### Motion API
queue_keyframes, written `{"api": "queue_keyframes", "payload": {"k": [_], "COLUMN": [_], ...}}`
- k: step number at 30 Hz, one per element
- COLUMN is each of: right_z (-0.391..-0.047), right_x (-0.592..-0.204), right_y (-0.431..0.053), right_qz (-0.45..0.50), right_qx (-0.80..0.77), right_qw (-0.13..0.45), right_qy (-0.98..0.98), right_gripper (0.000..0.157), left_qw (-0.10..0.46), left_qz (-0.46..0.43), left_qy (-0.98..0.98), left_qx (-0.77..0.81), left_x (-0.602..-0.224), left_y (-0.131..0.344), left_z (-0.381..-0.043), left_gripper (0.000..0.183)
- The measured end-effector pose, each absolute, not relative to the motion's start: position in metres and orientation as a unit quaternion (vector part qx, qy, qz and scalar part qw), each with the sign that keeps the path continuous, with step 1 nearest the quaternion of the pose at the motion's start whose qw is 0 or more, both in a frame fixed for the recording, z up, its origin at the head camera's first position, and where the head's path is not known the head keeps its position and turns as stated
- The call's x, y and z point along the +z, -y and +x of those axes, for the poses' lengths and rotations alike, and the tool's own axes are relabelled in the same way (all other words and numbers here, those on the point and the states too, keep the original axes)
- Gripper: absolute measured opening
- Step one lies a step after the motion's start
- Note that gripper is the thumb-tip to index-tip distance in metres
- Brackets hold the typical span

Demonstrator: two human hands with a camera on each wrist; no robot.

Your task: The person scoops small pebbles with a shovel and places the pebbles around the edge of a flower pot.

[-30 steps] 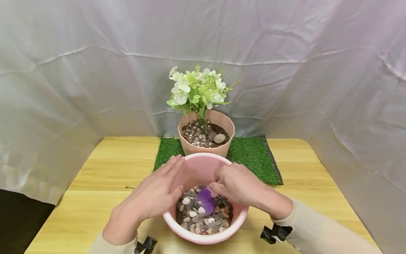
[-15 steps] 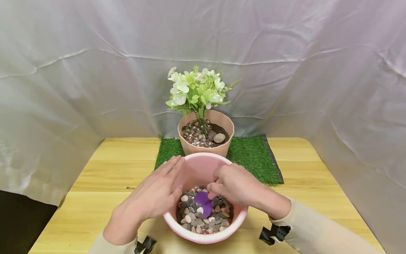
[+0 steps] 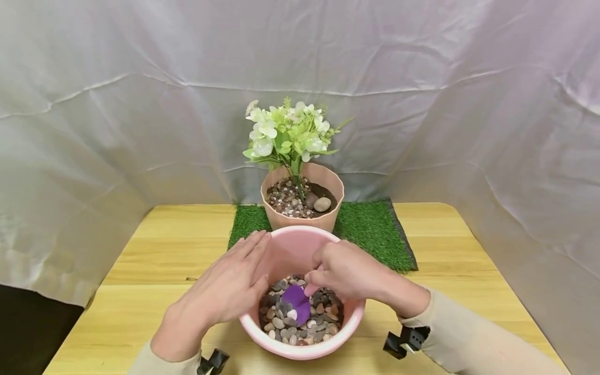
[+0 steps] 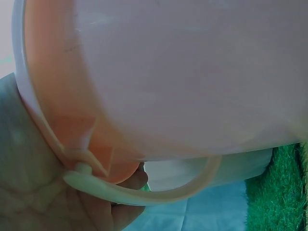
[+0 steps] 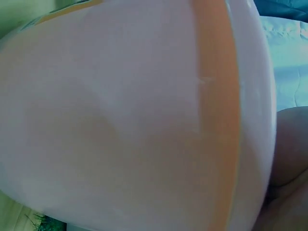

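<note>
A pink bucket (image 3: 302,352) holding several pebbles (image 3: 307,325) stands in front in the head view. My left hand (image 3: 225,285) grips its left rim, thumb inside and fingers outside. The left wrist view shows that hand's fingers (image 4: 127,216) by the bucket's curved handle (image 4: 139,195). My right hand (image 3: 344,272) reaches over the right rim and holds the pink handle of a small toy shovel. The shovel's purple blade (image 3: 299,307) lies among the pebbles, some of them on it. In the right wrist view the bucket's outer wall (image 5: 120,106) hides the shovel.
Just behind the bucket, a peach flowerpot (image 3: 302,223) with white flowers (image 3: 290,130), gravel and two larger stones stands on a green turf mat (image 3: 375,234). A wooden table (image 3: 154,260) lies beneath. Grey cloth (image 3: 300,47) hangs at the back and sides.
The shovel blade has shifted left and slightly towards the front of the bucket, and more of its pink handle shows. The left hand keeps its place on the rim.
</note>
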State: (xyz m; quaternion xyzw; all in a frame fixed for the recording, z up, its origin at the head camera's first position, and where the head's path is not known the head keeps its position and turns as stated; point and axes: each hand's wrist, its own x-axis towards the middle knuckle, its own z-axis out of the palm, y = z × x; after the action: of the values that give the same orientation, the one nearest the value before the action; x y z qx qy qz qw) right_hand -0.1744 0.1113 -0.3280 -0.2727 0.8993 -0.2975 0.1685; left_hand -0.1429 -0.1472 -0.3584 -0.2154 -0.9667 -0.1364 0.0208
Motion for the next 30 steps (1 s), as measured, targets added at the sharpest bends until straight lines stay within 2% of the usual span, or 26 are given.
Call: {"api": "queue_keyframes", "payload": {"k": [8,18,30], "right_z": [-0.176,-0.180,-0.182], "right_x": [-0.327,-0.327,-0.323], "right_y": [-0.113,-0.116,-0.132], "right_qz": [-0.270,-0.277,-0.268], "right_qx": [-0.337,-0.357,-0.403], "right_qw": [0.200,0.194,0.214], "right_qy": [-0.880,-0.871,-0.849], "right_gripper": [0.019,0.018,0.014], "left_qw": [0.019,0.014,0.005], "left_qz": [-0.217,-0.217,-0.209], "left_qy": [0.966,0.965,0.965], "left_qx": [-0.141,-0.148,-0.157], "left_x": [-0.359,-0.360,-0.360], "left_y": [0.149,0.150,0.149], "left_z": [-0.143,-0.142,-0.142], "left_gripper": [0.076,0.077,0.078]}}
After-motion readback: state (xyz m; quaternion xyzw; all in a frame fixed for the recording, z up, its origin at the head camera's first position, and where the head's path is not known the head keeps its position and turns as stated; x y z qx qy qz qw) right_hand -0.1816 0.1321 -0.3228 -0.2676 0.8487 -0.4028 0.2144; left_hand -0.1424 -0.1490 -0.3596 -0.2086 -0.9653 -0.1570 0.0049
